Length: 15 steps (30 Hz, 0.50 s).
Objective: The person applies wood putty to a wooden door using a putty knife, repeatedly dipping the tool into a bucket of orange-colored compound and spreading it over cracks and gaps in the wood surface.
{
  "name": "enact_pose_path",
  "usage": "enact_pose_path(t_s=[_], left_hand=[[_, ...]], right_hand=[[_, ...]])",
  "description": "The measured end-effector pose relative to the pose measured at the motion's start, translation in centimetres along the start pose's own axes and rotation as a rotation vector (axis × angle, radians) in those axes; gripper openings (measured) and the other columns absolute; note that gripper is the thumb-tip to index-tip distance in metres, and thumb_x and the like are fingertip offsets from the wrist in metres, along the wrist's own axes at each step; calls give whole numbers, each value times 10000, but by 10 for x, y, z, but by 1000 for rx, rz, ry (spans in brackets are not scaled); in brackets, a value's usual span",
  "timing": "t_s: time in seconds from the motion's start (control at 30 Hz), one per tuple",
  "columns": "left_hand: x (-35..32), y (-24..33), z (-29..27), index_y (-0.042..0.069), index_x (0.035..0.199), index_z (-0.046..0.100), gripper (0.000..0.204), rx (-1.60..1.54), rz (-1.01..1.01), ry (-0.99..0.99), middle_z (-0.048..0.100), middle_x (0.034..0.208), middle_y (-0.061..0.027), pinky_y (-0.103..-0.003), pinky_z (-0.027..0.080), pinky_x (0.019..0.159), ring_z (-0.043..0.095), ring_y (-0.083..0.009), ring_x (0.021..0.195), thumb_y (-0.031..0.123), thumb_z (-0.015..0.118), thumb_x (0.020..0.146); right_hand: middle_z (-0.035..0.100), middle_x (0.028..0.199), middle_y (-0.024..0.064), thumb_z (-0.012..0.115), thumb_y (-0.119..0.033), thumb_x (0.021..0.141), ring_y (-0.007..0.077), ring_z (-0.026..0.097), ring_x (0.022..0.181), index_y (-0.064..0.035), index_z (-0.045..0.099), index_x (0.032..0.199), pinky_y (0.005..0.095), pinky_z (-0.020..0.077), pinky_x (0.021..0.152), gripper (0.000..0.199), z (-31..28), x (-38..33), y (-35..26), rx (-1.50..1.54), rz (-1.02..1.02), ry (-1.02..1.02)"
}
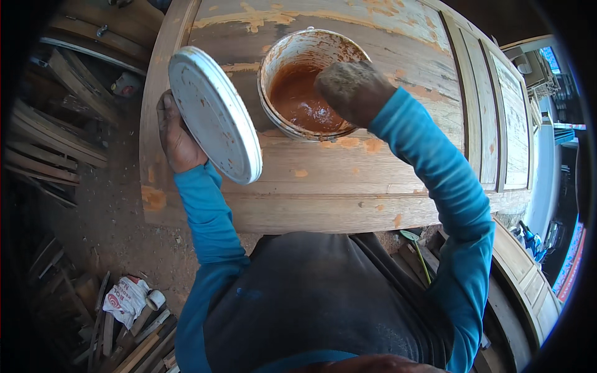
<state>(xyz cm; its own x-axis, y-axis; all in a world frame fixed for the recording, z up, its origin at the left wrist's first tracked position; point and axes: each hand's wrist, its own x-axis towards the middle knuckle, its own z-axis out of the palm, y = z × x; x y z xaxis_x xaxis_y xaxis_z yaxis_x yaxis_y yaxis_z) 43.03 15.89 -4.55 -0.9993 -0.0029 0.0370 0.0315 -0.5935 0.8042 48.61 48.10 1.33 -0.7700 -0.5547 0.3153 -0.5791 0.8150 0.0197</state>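
Observation:
A round white bucket lid [208,112], its face specked with reddish-brown, is tilted up in my left hand [177,133]. The fingers of that hand grip its left edge. Just right of the lid, a white bucket [268,109] with smeared inner walls stands upright on a wooden door panel [298,205]. Reddish-brown paste [298,93] lies inside it. Over the bucket's right rim reaches my right hand [354,93], dusty and closed like a fist. Its fingertips are turned away, so whatever they hold is hidden.
The panel carries orange-brown filler patches [153,198]. Curved and straight timber pieces [56,137] are stacked at the left. Scrap wood and a white printed bag [126,301] lie on the floor at lower left. More panels [528,273] lean at the right.

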Motion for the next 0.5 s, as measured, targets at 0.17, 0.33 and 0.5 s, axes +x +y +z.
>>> enact_pose_path(t_s=[0.17, 0.33, 0.5], left_hand=[[-47, -19, -37, 69, 1260, 594, 336, -27, -226, -45, 706, 1027, -105, -309, 618, 742, 715, -175, 877, 352, 534, 1089], [-95, -34, -62, 50, 1189, 607, 232, -141, -336, -139, 742, 1074, -146, -341, 681, 736, 770, -218, 912, 245, 591, 1066], [-116, -42, -59, 37, 1180, 609, 236, -222, -507, -157, 747, 1036, -129, -337, 679, 753, 767, -208, 904, 238, 614, 1056]], right_hand=[[723, 981, 174, 671, -133, 898, 379, 702, 972, -58, 732, 1005, 485, 566, 858, 145, 33, 48, -8, 109, 131, -684], [725, 837, 236, 672, -152, 887, 421, 716, 854, -19, 773, 867, 521, 555, 803, 169, 14, 68, -15, 309, 138, -826], [726, 834, 237, 665, -179, 889, 425, 717, 824, -19, 779, 903, 517, 553, 765, 198, 37, 54, -12, 332, 95, -752]])
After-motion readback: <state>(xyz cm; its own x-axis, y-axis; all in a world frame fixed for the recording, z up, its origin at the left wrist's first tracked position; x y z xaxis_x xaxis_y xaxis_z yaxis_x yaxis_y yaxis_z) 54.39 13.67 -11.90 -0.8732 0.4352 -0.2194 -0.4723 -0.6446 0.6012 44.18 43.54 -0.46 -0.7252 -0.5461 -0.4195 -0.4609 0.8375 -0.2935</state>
